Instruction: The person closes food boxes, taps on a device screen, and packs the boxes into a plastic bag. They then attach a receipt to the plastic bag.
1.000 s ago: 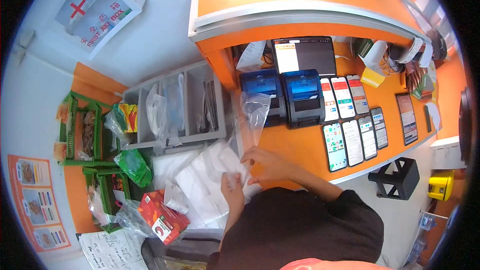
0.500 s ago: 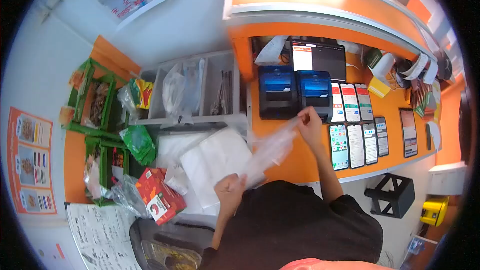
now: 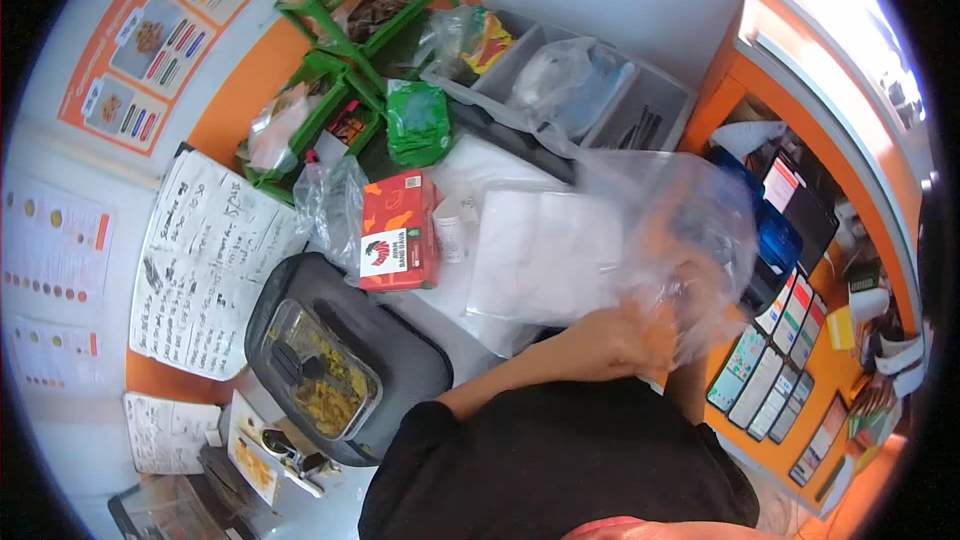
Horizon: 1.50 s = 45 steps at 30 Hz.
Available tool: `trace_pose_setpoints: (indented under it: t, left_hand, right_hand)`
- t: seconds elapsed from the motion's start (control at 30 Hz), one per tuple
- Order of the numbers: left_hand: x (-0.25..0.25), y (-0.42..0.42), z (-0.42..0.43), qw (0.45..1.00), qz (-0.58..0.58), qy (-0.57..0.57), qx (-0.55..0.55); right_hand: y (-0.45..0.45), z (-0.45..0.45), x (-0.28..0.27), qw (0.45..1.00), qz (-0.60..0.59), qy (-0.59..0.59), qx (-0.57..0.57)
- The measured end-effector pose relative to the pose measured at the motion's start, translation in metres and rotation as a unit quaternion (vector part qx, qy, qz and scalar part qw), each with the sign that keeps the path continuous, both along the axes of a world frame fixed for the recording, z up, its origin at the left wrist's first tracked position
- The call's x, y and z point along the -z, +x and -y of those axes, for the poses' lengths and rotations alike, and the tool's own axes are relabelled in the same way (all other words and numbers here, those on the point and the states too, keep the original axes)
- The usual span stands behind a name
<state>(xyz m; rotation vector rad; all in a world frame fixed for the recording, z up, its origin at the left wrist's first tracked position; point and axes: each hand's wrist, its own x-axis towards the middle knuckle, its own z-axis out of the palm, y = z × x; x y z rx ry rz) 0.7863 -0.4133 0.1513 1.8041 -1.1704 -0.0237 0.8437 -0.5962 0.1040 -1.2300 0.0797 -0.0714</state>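
We list: one clear, thin plastic bag, puffed out, at both hands. Left hand, fingers closed on bag's near edge. Right hand, just beside, seen through film; grip we cannot tell. Left of hands: flat white stack, then red cardboard box. Right of hands: lit rectangular phones.

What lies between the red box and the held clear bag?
Between the red box and the clear bag: a white slip, then a flat white stack, in the head view.
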Motion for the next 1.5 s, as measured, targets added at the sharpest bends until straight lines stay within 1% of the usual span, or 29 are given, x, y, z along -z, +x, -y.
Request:
trace_pose_setpoints:
  t: [0.03,0.07,0.17,0.27,0.3,0.33,0.4,0.43,0.47,0.5,0.53,0.57,0.63,0.67,0.7,0.73,0.77,0.83,0.9,0.93,1.0,1.1,1.13,1.2,1.23,1.3,1.33,1.4,1.5]
  left_hand:
    - [0.009,-0.007,-0.002,0.999,-0.022,-0.033,0.026]
    - [0.007,-0.013,-0.008,0.995,-0.093,-0.03,0.037]
    - [-0.016,-0.031,-0.049,0.953,-0.293,-0.051,0.064]
    - [-0.033,-0.036,-0.062,0.977,-0.189,-0.097,-0.004]
    - [-0.028,-0.037,-0.07,0.984,-0.159,-0.066,-0.042]
    - [-0.018,-0.042,-0.086,0.987,-0.132,-0.034,-0.08]
    - [-0.028,-0.054,-0.125,0.95,-0.138,-0.091,-0.265]
    - [-0.025,-0.064,-0.148,0.891,-0.136,-0.057,-0.428]
    - [-0.045,-0.067,-0.161,0.832,-0.152,-0.044,-0.532]
    - [-0.052,-0.077,-0.18,0.82,-0.127,0.0,-0.558]
    - [-0.062,-0.091,-0.194,0.828,-0.152,-0.004,-0.54]
    - [-0.071,-0.107,-0.205,0.835,-0.177,-0.01,-0.521]
    - [-0.081,-0.135,-0.224,0.883,-0.202,0.014,-0.423]
    - [-0.085,-0.143,-0.227,0.902,-0.218,0.026,-0.371]
    - [-0.09,-0.144,-0.221,0.893,-0.21,0.078,-0.391]
    - [-0.096,-0.141,-0.209,0.881,-0.201,0.127,-0.41]
    - [-0.096,-0.138,-0.196,0.866,-0.19,0.176,-0.427]
    - [-0.075,-0.131,-0.177,0.779,-0.209,0.169,-0.567]
    - [-0.048,-0.125,-0.169,0.687,-0.186,0.177,-0.68]
    - [-0.035,-0.127,-0.168,0.668,-0.196,0.204,-0.689]
    - [-0.021,-0.132,-0.167,0.63,-0.212,0.261,-0.7]
    - [-0.024,-0.131,-0.157,0.617,-0.333,0.267,-0.662]
    - [-0.022,-0.133,-0.156,0.632,-0.327,0.237,-0.661]
    - [-0.015,-0.136,-0.154,0.662,-0.314,0.174,-0.658]
    - [-0.018,-0.135,-0.155,0.682,-0.368,0.127,-0.619]
    - [-0.029,-0.131,-0.161,0.706,-0.472,0.031,-0.527]
    - [-0.028,-0.128,-0.162,0.687,-0.429,0.014,-0.586]
    - [-0.026,-0.121,-0.167,0.635,-0.337,-0.016,-0.695]
    - [-0.067,-0.102,-0.167,0.613,-0.291,-0.115,-0.726]
  right_hand:
    - [0.02,0.01,-0.003,0.999,0.006,0.033,0.024]
    - [0.033,0.018,-0.007,0.999,0.009,0.047,0.025]
    - [0.062,0.008,-0.01,0.998,-0.01,0.021,-0.054]
    - [0.07,-0.022,0.002,0.967,-0.069,-0.065,-0.236]
    - [0.068,-0.035,0.005,0.939,-0.084,-0.1,-0.319]
    - [0.065,-0.049,0.008,0.899,-0.094,-0.133,-0.407]
    - [0.054,-0.078,0.011,0.781,-0.082,-0.201,-0.586]
    - [0.044,-0.092,0.01,0.698,-0.044,-0.229,-0.677]
    - [0.032,-0.106,0.007,0.606,0.016,-0.235,-0.76]
    - [0.024,-0.12,0.0,0.523,0.079,-0.205,-0.823]
    - [0.021,-0.131,-0.011,0.472,0.133,-0.121,-0.863]
    - [0.026,-0.146,-0.025,0.455,0.161,0.014,-0.876]
    - [0.035,-0.17,-0.047,0.375,0.187,0.287,-0.861]
    - [0.04,-0.179,-0.014,0.423,0.072,0.414,-0.803]
    - [0.047,-0.197,0.006,0.441,-0.08,0.497,-0.743]
    - [0.043,-0.218,0.029,0.624,-0.181,0.396,-0.649]
    - [0.036,-0.24,0.039,0.768,-0.268,0.264,-0.518]
    - [0.015,-0.276,0.004,0.824,-0.363,0.095,-0.424]
    - [0.009,-0.296,-0.004,0.806,-0.323,0.163,-0.469]
    - [0.007,-0.301,-0.006,0.793,-0.302,0.198,-0.49]
    - [0.003,-0.311,-0.006,0.831,-0.246,0.166,-0.472]
    - [0.006,-0.308,-0.007,0.862,-0.178,0.12,-0.459]
    - [0.009,-0.304,-0.007,0.869,-0.158,0.104,-0.458]
    - [0.013,-0.294,-0.001,0.856,-0.205,0.135,-0.455]
    - [0.017,-0.287,0.005,0.849,-0.229,0.149,-0.453]
    - [0.033,-0.271,0.066,0.833,-0.213,0.198,-0.472]
    - [0.043,-0.258,0.091,0.823,-0.206,0.221,-0.481]
    - [0.061,-0.225,0.11,0.844,-0.101,0.251,-0.464]
    - [0.066,-0.178,-0.001,0.848,-0.176,0.284,-0.41]
